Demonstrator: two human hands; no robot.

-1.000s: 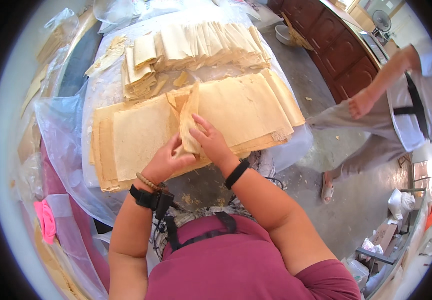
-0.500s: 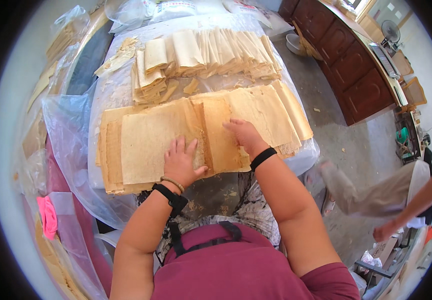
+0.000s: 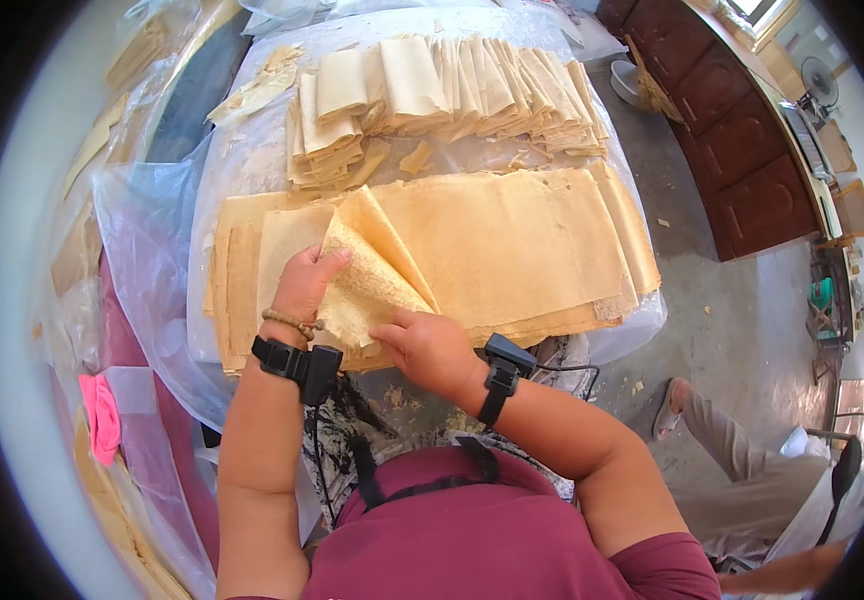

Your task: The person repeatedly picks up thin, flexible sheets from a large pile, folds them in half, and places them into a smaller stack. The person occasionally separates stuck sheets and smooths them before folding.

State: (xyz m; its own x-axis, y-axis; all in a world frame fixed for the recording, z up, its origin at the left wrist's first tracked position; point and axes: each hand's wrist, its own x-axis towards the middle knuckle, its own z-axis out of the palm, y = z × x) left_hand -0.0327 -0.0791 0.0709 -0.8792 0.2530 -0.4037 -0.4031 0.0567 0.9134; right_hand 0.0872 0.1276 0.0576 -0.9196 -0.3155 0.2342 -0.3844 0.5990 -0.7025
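Observation:
A thin tan pancake-like sheet [image 3: 360,278] with a crumbly textured underside is lifted and bent into a pointed fold over the left part of a flat stack of similar sheets [image 3: 522,240]. My left hand [image 3: 304,284] pinches the fold's left edge between thumb and fingers. At the fold's lower edge, near the front of the stack, my right hand [image 3: 432,348] is closed on the same sheet with its fingertips. Behind the stack lies a row of folded sheets [image 3: 414,85], packed side by side.
Everything lies on a plastic-covered table [image 3: 214,290]. Broken scraps [image 3: 417,158] sit between the row and the stack. Clear plastic sheeting [image 3: 147,235] hangs at the left. Dark wooden cabinets [image 3: 752,165] stand to the right, and another person's leg [image 3: 727,440] shows at lower right.
Both hands, formerly resting on the stack, have shifted left and taken hold of a sheet, which is now lifted and folded. The other person has moved at the lower right.

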